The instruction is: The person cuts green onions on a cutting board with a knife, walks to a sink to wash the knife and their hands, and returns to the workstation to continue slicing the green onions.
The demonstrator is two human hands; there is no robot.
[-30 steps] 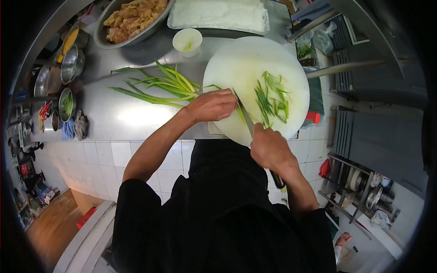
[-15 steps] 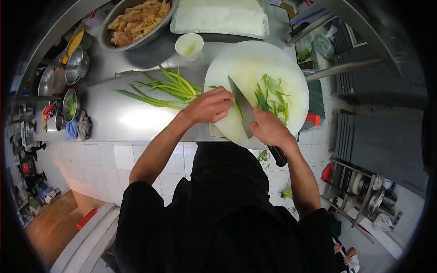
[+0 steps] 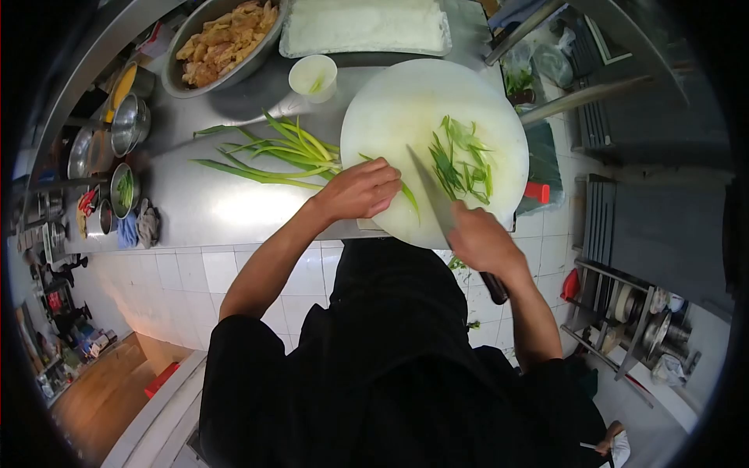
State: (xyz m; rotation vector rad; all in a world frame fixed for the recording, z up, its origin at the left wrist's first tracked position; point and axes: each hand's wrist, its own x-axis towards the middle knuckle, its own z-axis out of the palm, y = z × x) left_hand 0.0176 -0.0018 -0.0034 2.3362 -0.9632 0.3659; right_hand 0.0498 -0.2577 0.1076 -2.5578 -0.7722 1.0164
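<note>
On the round white cutting board, my left hand is closed around a green onion, whose cut end sticks out to the right of the fingers. My right hand grips a kitchen knife where blade meets dark handle. Its blade slants across the board, a little apart from the held green onion. Sliced green onion pieces lie on the board right of the blade. Left of the board, a bunch of whole green onions rests on the steel counter.
Behind the board stand a white cup with green bits in it, a white-filled tray and a metal bowl of meat pieces. Metal bowls line the counter's left side. Another person's arm shows at lower right.
The knife has moved right, away from my left hand, leaving the green onion's end exposed. My left hand stays at the board's left side. The whole view has shifted slightly.
</note>
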